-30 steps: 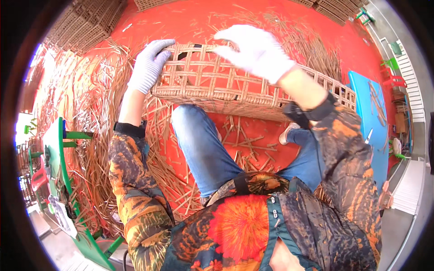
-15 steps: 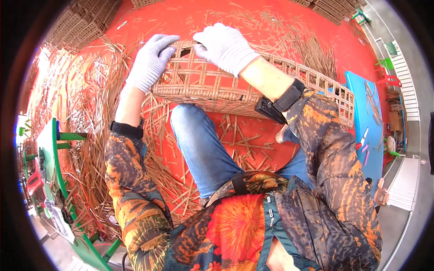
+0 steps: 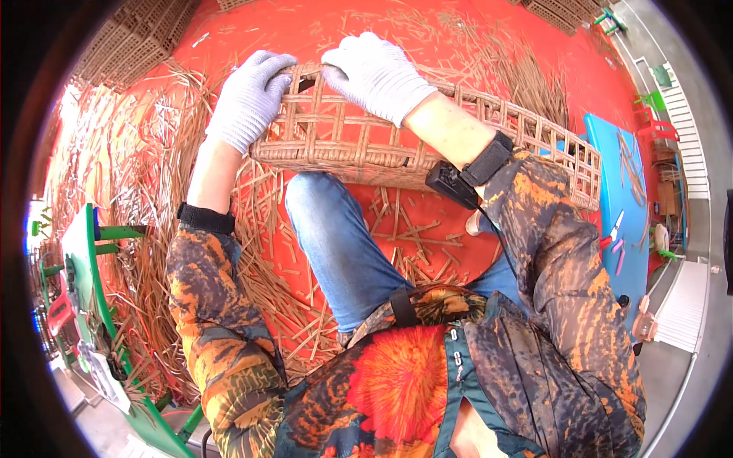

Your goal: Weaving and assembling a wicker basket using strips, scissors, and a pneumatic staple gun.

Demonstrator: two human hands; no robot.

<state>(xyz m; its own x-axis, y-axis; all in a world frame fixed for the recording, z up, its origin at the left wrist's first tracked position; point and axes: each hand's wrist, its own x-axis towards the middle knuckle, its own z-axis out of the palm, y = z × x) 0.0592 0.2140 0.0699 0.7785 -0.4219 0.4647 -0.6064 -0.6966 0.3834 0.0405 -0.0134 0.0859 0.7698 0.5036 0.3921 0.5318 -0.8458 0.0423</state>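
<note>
Strewn with cane offcuts, the red floor (image 3: 427,30) frames a woven basket (image 3: 366,145) across the knee, left hand (image 3: 248,99) and right hand (image 3: 378,72) gripping its rim mid-weave, calling for steady tension.

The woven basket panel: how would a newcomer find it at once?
Look at the red floor strewn with loose cane strips. Above the blue-jeaned knee lies a long woven basket panel, with the gloved left hand and right hand on its left end. It alone is woven into an open grid.

Tan woven basket (image 3: 427,145), grey-white gloves (image 3: 248,99), red floor (image 3: 489,46), orange-black patterned jacket (image 3: 565,275), blue jeans (image 3: 343,244).
</note>
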